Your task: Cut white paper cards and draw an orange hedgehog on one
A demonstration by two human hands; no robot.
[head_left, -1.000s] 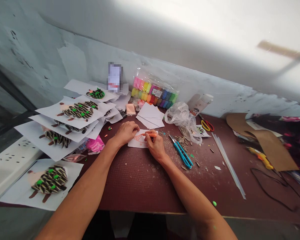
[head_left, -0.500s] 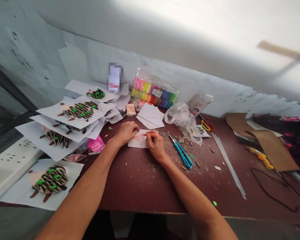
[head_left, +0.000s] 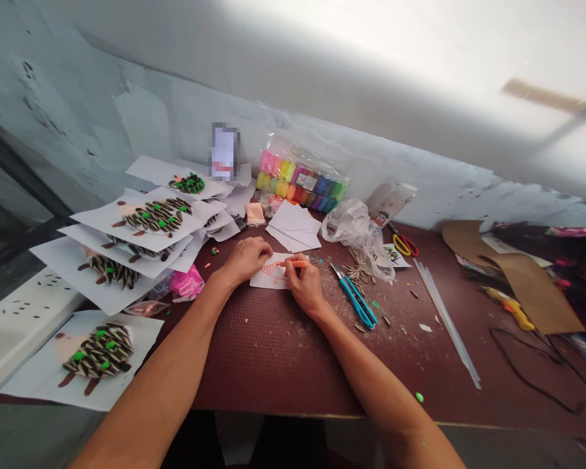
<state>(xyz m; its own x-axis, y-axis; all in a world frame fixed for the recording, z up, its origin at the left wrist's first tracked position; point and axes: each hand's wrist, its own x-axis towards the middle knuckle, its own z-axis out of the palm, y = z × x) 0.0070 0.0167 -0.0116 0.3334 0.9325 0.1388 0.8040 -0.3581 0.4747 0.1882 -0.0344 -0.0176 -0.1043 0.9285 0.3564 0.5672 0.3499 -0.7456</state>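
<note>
A small white sheet of paper (head_left: 266,283) with an orange line drawing on it lies on the dark red table in front of me. My left hand (head_left: 248,259) rests at the sheet's upper left edge, its fingers bent and closed on the paper, pressing it down. An orange pen (head_left: 299,264) is pinched between the fingers of my right hand (head_left: 305,284). The pen's tip is over the drawing, and my right hand covers the sheet's right part.
Sheets with seed-covered hedgehogs (head_left: 159,218) are piled at left. Behind the drawing sit blank papers (head_left: 293,225) and a coloured clay pack (head_left: 303,179). To the right lie a blue cutter (head_left: 356,299), scissors (head_left: 405,245), seeds, glue sticks (head_left: 446,322) and a yellow glue gun (head_left: 510,307).
</note>
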